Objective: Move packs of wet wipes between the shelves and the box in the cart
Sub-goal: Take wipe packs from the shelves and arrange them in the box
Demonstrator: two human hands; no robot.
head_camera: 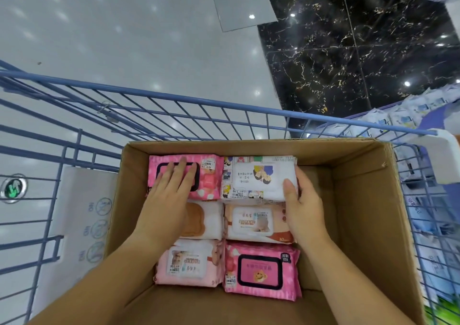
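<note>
Packs in cardboard box (361, 175).
Right grip (301, 200) pinched end of white cartoon pack (258, 178) (likely soft, slick); left grip (171, 187) lay flat on pink pack (211, 175).

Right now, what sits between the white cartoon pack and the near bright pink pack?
A white-and-peach pack lies between the white cartoon pack and the near bright pink pack, in the head view.

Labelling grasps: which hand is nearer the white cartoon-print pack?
Right. The right hand grips the white cartoon-print pack by its right edge; the left hand lies flat on the pink pack beside it.
</note>
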